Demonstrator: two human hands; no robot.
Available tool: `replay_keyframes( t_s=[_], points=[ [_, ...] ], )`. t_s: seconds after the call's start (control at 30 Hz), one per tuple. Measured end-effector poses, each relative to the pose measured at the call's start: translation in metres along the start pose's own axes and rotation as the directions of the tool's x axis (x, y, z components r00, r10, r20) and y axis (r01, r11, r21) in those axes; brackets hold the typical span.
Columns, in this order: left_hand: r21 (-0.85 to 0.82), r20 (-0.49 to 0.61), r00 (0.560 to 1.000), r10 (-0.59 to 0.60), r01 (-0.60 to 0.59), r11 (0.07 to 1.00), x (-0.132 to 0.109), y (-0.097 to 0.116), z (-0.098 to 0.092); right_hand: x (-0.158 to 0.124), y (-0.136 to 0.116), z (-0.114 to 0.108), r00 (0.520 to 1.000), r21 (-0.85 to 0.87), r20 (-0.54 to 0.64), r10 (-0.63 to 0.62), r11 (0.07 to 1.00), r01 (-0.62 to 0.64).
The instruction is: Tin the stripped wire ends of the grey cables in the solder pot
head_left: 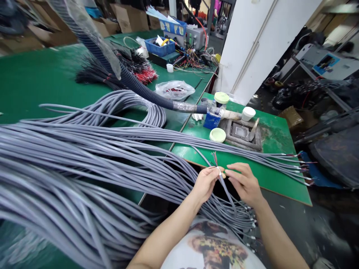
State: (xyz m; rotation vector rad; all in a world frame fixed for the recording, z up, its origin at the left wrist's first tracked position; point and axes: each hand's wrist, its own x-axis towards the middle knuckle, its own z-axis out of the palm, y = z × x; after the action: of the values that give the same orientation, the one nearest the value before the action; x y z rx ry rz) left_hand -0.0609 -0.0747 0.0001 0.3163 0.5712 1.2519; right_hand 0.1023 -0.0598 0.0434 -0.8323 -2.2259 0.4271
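Observation:
My left hand (206, 183) and my right hand (244, 183) meet just in front of my chest, fingers pinched together on the stripped end of one grey cable (224, 183). A small white piece sits where the fingertips meet. Thin red and dark wires (214, 158) fan up from that end. A big bundle of grey cables (70, 175) sweeps across the green bench from the left, and several ends hang down by my lap.
On the small green table (275, 179) lie more cable ends (303, 168), a metal solder pot (241, 132), white-lidded jars (217, 135) and a blue box (211, 120). A corrugated hose (134, 84) crosses above. Black and red wire bundles (134, 67) and bins stand behind.

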Motion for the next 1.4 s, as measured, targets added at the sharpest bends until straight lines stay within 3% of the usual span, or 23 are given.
replay_keyframes(
  t_s=[0.17,0.27,0.37,0.43,0.53,0.7,0.83,0.93,1.0,1.07,1.23,1.3,1.4],
  points=[
    [-0.070,0.036,0.999,0.014,-0.011,0.997,0.007,0.009,0.014,0.005,0.003,0.005,0.981,-0.072,0.079,-0.180,0.980,0.186],
    [0.029,-0.008,0.993,0.118,-0.118,0.993,0.006,0.011,0.015,0.021,0.009,-0.003,0.986,-0.047,-0.052,-0.160,0.986,0.158],
    [0.287,-0.019,0.948,0.316,-0.298,0.910,-0.001,0.010,0.010,0.044,0.021,-0.017,0.966,-0.061,-0.259,-0.006,0.998,-0.011],
    [0.469,0.035,0.884,0.466,-0.426,0.774,-0.006,0.009,0.005,0.061,0.033,-0.025,0.928,-0.095,-0.355,0.109,0.984,-0.152],
    [0.637,0.142,0.751,0.645,-0.568,0.521,-0.005,0.007,-0.005,0.086,0.054,-0.029,0.894,-0.156,-0.406,0.189,0.950,-0.271],
    [0.777,0.206,0.508,0.836,-0.605,0.176,0.012,0.013,-0.028,0.119,0.082,-0.020,0.912,-0.213,-0.339,0.231,0.925,-0.313],
    [0.805,0.313,0.414,0.854,-0.593,-0.007,0.012,0.017,-0.034,0.134,0.096,-0.009,0.933,-0.254,-0.267,0.240,0.917,-0.308],
    [0.650,0.541,0.364,0.758,-0.754,-0.101,0.001,0.008,-0.024,0.141,0.104,-0.002,0.941,-0.304,-0.232,0.247,0.900,-0.312],
    [0.493,0.685,0.330,0.649,-0.866,-0.080,-0.004,-0.004,-0.016,0.144,0.109,0.002,0.943,-0.323,-0.218,0.250,0.894,-0.312],
    [0.446,0.762,0.366,0.534,-0.895,-0.024,-0.006,-0.017,-0.012,0.147,0.113,0.005,0.943,-0.344,-0.207,0.259,0.883,-0.318],
    [0.622,0.724,0.567,0.393,-0.783,-0.017,0.001,-0.035,-0.021,0.151,0.118,0.009,0.947,-0.372,-0.177,0.267,0.873,-0.315],
    [0.674,0.686,0.609,0.398,-0.738,-0.033,0.005,-0.036,-0.026,0.151,0.120,0.010,0.949,-0.379,-0.161,0.270,0.871,-0.312],
    [0.710,0.656,0.638,0.403,-0.703,-0.044,0.009,-0.037,-0.031,0.152,0.122,0.013,0.947,-0.391,-0.146,0.286,0.863,-0.321]
  ],
)
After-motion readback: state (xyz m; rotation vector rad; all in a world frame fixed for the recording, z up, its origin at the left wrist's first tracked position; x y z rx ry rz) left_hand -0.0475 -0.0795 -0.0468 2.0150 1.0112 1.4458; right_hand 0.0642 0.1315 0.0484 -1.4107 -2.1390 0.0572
